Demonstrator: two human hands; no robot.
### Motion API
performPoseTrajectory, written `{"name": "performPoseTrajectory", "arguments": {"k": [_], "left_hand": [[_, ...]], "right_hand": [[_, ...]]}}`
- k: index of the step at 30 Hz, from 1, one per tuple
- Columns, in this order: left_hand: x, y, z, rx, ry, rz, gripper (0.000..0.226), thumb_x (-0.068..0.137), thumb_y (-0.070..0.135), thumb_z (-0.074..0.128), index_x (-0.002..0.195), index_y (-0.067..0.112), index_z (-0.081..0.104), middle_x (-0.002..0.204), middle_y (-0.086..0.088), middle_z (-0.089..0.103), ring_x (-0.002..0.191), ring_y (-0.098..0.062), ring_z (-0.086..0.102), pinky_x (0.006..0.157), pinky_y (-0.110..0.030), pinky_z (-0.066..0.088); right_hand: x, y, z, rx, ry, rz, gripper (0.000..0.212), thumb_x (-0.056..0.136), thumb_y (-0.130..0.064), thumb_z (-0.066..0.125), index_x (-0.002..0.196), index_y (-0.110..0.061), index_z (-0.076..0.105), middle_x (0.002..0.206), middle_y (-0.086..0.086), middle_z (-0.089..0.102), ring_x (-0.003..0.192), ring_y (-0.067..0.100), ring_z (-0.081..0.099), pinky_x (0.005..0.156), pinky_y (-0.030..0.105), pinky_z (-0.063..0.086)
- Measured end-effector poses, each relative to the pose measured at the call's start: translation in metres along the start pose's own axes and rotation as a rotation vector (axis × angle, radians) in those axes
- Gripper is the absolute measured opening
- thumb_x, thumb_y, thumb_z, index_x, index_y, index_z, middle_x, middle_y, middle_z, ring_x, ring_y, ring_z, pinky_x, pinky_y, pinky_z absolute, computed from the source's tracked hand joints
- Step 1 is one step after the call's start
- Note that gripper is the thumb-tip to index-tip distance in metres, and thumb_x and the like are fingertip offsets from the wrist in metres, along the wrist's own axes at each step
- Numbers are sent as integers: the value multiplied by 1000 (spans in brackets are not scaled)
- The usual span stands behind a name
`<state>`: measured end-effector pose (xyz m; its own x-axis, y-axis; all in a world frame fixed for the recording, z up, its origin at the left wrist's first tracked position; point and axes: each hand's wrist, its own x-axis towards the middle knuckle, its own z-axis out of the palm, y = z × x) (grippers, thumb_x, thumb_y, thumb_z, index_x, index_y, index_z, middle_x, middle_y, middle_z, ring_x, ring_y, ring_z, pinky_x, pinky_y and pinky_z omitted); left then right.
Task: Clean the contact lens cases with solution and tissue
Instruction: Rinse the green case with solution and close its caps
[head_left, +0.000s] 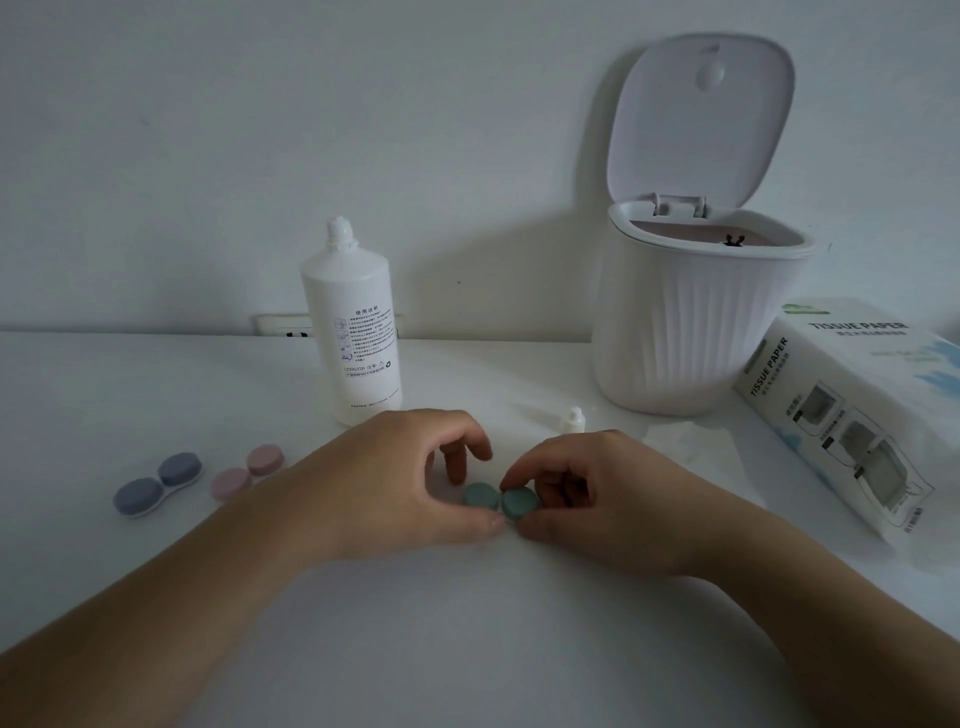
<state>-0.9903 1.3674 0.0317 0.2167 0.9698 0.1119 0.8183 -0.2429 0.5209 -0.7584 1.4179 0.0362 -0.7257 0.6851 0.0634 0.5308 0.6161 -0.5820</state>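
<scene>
Green lens case (501, 500) sits centre frame on the table (156, 395), left hand (410, 467) pinching its left cap, right hand (587, 483) pinching the right one: pin one side flat, twist the other cap straight, no tilting.

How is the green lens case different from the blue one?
The green lens case is being held by the left hand and the right hand; the blue lens case lies alone, untouched, far to the left. The green one sits straight across the view, while the blue one lies at a slant. Both have two round caps, still on, and rest on the white table.
</scene>
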Motion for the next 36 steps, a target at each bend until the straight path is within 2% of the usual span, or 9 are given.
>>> {"name": "performPoseTrajectory", "arguments": {"k": [3, 10, 14, 17, 20, 25, 28, 31, 36], "left_hand": [[2, 1, 3, 31, 20, -16, 48, 56, 80, 64, 89, 45, 61, 92, 31, 61, 68, 3, 56, 54, -16, 39], [3, 2, -2, 57, -49, 33, 34, 69, 67, 67, 84, 37, 65, 92, 31, 58, 72, 2, 57, 57, -13, 42], [4, 3, -3, 64, -85, 53, 21, 78, 54, 75, 84, 37, 66, 91, 25, 59, 75, -3, 59, 60, -17, 45], [4, 4, -3, 66, -93, 60, 20, 80, 51, 76, 87, 34, 67, 85, 16, 60, 78, -6, 59, 64, -21, 49], [4, 5, -3, 85, -108, 80, 20, 83, 49, 75, 90, 33, 67, 84, 14, 59, 80, -7, 59, 69, -25, 50], [3, 4, 1, 101, -94, 116, 17, 88, 46, 72, 95, 31, 66, 87, 15, 57, 84, -6, 57, 71, -20, 47], [3, 2, 4, 126, -48, 126, 22, 86, 52, 69, 94, 32, 67, 88, 16, 56, 86, -4, 57, 70, -18, 46], [2, 1, 6, 103, -4, 131, 28, 77, 59, 64, 91, 35, 67, 93, 21, 57, 85, -2, 59, 69, -20, 49], [3, 1, 6, 64, 57, 87, 26, 71, 56, 64, 87, 35, 68, 92, 22, 59, 81, -3, 62, 67, -24, 52]], "right_hand": [[1, 0, 0, 3, 1, -1, 19, 84, -33, 75, 103, -33, 73, 73, -7, 61, 63, 2, 52, 60, 17, 43], [1, 0, 1, 20, -3, 0, 18, 81, -36, 77, 99, -36, 72, 79, -8, 62, 65, 3, 53, 60, 18, 44], [1, 0, 2, 13, 2, -8, 19, 82, -35, 78, 100, -36, 73, 79, -7, 63, 71, 7, 56, 62, 17, 44], [1, 1, 2, 7, 8, -13, 20, 82, -34, 78, 101, -35, 73, 80, -7, 63, 72, 6, 56, 63, 14, 43], [1, 0, 2, 8, 3, -14, 20, 82, -34, 78, 101, -35, 72, 81, -8, 63, 71, 4, 55, 63, 13, 43], [1, 1, 1, -25, 9, -26, 22, 84, -34, 76, 106, -34, 71, 83, -9, 63, 75, 5, 56, 65, 12, 43], [2, 3, 3, -19, 36, -47, 22, 87, -29, 74, 108, -33, 72, 82, -10, 63, 76, 5, 55, 65, 11, 42], [3, 6, 4, -31, 48, -62, 24, 87, -25, 73, 110, -33, 72, 80, -13, 60, 74, -2, 54, 66, 8, 40], [3, 9, 3, 11, 79, -49, 35, 88, -27, 72, 120, -39, 68, 80, -10, 63, 68, -2, 54, 64, 10, 43]]}}
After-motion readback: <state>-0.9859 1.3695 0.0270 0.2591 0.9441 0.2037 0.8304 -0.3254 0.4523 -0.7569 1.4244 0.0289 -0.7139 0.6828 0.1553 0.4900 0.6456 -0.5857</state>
